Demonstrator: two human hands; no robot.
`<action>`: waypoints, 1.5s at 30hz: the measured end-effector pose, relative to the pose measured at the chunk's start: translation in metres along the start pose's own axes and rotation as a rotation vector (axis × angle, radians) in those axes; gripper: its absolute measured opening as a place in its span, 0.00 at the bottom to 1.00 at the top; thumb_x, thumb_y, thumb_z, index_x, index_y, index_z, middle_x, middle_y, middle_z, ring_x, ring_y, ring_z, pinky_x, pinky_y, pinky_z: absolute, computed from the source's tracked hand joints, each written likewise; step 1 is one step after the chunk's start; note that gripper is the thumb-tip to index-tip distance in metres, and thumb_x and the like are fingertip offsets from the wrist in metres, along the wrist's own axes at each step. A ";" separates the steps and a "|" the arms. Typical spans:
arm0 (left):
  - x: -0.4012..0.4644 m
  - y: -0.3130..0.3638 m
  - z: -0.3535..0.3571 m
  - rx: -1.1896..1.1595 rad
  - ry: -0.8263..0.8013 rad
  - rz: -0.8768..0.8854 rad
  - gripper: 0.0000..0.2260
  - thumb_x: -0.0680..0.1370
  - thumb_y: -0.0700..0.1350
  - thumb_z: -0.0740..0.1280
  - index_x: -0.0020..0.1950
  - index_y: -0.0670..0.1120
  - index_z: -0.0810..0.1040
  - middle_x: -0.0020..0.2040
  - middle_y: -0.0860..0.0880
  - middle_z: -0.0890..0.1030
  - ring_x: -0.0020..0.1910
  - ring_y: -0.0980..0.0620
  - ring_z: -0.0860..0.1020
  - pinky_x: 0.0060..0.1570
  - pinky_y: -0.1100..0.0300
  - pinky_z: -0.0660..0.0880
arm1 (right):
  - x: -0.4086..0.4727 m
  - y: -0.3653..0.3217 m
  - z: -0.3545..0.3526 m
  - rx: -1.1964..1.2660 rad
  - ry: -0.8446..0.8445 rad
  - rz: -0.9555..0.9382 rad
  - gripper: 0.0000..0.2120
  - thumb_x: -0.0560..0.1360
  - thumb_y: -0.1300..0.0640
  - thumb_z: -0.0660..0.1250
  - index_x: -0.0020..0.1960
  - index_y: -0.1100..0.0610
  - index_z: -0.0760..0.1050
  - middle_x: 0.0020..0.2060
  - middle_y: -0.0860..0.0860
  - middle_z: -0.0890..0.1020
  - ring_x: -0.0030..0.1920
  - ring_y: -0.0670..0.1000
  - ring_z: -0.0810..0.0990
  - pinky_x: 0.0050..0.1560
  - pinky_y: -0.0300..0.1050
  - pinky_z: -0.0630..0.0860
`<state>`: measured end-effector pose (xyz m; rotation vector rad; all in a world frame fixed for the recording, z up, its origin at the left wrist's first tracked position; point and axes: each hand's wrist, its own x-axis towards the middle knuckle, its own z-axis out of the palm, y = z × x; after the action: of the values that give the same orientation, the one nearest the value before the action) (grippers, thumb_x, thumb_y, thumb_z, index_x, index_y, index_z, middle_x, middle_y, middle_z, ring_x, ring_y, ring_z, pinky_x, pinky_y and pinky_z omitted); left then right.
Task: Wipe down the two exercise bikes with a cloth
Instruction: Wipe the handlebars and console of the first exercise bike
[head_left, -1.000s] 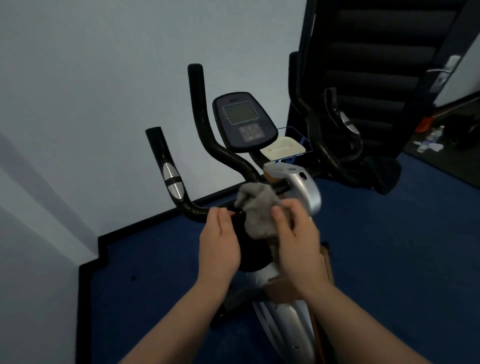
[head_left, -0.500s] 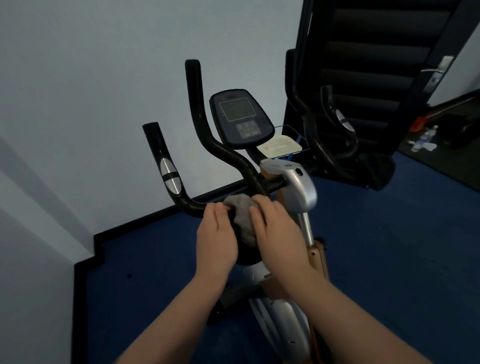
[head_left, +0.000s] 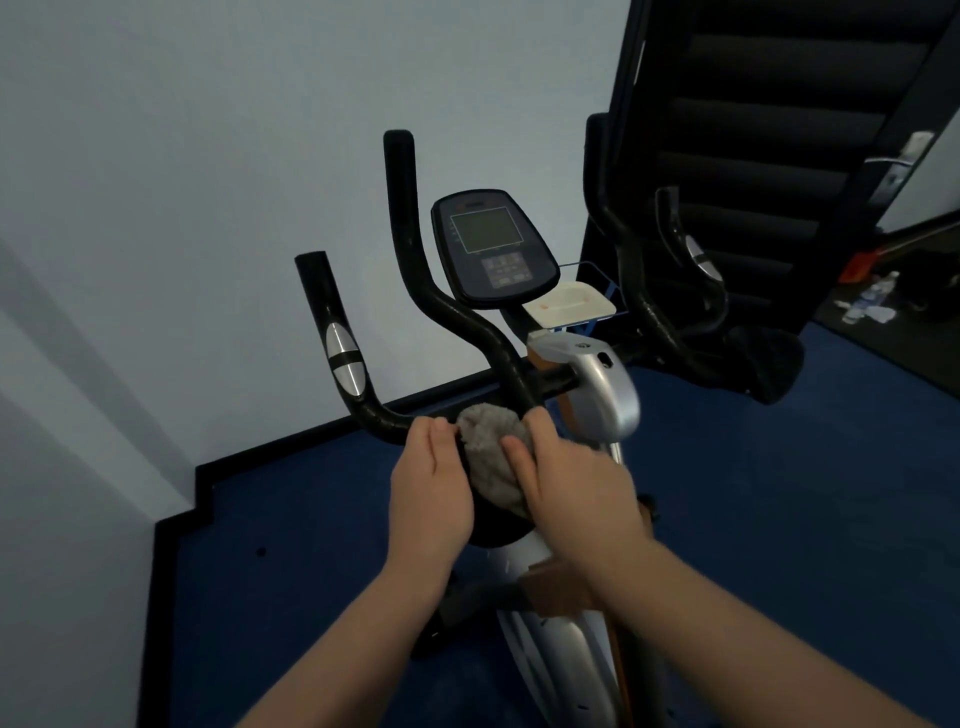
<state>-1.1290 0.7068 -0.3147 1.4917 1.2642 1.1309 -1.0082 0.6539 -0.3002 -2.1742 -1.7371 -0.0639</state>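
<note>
Near the wall corner, both hands (head_left: 511, 483) bunch the cloth (head_left: 491, 441) against the handlebar (head_left: 384, 415).

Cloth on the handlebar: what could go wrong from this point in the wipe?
1. The cloth is bunched in a wad between both hands, left and right, so it may touch little of the handlebar.
2. Wiping is low at the bar's centre; the upright grips and console could get skipped.

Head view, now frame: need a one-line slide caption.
Both hands, left hand and right hand, work a grey cloth on the black handlebar of an exercise bike.
</note>
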 end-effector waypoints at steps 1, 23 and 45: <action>0.000 0.000 0.000 -0.006 0.001 -0.001 0.15 0.84 0.49 0.52 0.45 0.45 0.74 0.39 0.52 0.78 0.35 0.64 0.74 0.34 0.72 0.70 | 0.009 0.001 -0.001 -0.079 -0.010 -0.046 0.17 0.81 0.41 0.44 0.56 0.51 0.63 0.36 0.49 0.77 0.38 0.54 0.80 0.31 0.45 0.64; -0.001 0.001 0.000 -0.010 0.023 0.015 0.17 0.84 0.50 0.52 0.42 0.44 0.72 0.36 0.52 0.76 0.33 0.66 0.73 0.33 0.74 0.69 | -0.026 -0.003 0.003 0.368 -0.022 0.094 0.26 0.74 0.35 0.38 0.59 0.49 0.63 0.34 0.45 0.77 0.35 0.48 0.80 0.36 0.48 0.77; -0.002 0.004 -0.001 0.050 0.065 -0.020 0.17 0.84 0.51 0.51 0.45 0.48 0.77 0.39 0.52 0.78 0.36 0.66 0.75 0.32 0.74 0.69 | 0.034 0.032 -0.059 0.339 0.181 -0.005 0.10 0.78 0.43 0.60 0.47 0.48 0.73 0.31 0.44 0.76 0.33 0.44 0.76 0.31 0.42 0.71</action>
<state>-1.1293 0.7046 -0.3111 1.4859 1.3586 1.1504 -0.9589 0.6621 -0.2440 -1.8593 -1.5278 0.0297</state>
